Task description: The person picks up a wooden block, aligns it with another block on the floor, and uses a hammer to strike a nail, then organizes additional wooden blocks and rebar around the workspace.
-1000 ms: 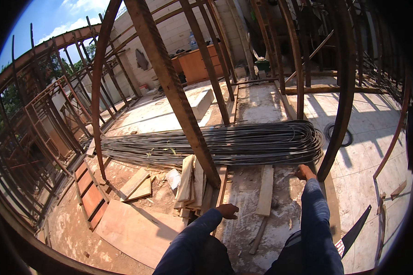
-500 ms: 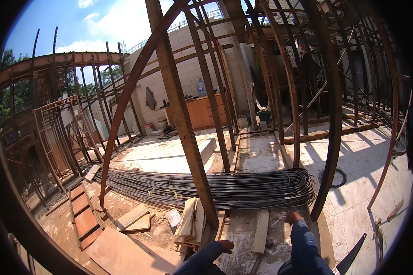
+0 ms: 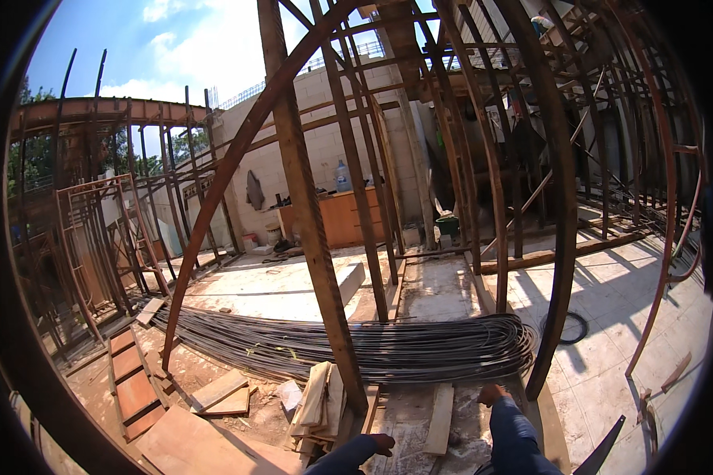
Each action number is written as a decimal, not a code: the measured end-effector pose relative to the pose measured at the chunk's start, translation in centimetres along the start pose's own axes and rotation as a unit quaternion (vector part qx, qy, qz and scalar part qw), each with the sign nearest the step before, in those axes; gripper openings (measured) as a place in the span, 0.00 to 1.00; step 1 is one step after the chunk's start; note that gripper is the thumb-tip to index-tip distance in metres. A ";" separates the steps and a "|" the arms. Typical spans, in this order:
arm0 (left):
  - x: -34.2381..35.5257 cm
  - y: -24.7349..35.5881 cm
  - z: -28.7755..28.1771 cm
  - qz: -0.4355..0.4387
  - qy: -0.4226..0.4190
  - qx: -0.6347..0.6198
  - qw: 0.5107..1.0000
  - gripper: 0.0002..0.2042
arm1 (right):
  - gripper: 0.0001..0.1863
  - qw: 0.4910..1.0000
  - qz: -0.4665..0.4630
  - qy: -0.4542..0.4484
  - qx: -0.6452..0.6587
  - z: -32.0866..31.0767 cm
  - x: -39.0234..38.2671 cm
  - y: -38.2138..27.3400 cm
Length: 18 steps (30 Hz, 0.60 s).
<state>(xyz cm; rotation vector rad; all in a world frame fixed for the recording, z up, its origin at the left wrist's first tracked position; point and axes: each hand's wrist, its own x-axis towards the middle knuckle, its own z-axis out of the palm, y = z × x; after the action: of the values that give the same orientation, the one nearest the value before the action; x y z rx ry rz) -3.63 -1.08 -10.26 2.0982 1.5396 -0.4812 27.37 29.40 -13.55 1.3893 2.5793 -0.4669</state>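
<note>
My left hand [image 3: 383, 445], in a dark blue sleeve, hangs low with its fingers curled in and nothing visible in them. It is beside a stack of short wooden boards [image 3: 318, 406]. Farther right and a bit higher, my right hand [image 3: 493, 395] is also curled, with no object showing in it. Between the two lies a single pale plank [image 3: 440, 419] on the dusty floor; neither hand appears to touch it. Just beyond my hands stretches a long bundle of dark steel bars [image 3: 404, 346], bent round at its right end.
Upright timber posts [image 3: 310, 214] and a curved brown beam [image 3: 228, 161] cross the space ahead. A handsaw [image 3: 602, 448] is at the lower right. A coil of black hose or wire [image 3: 566, 327] lies on white tiles. At left are a plywood sheet [image 3: 190, 445] and a slatted panel [image 3: 133, 381].
The view has tilted upward slightly, so the bars and boards sit lower in the picture. Both hands appear lower and a little farther left, still curled.
</note>
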 end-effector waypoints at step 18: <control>1.5 2.1 -2.5 0.003 -0.002 0.014 1.000 0.26 | 0.16 0.981 0.027 0.071 0.179 -4.4 -6.5 2.6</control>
<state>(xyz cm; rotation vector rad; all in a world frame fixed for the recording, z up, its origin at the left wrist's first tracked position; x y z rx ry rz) -1.14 1.02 -8.66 2.1195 1.5327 -0.5077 33.09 27.24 -8.01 1.6542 2.6540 -0.8899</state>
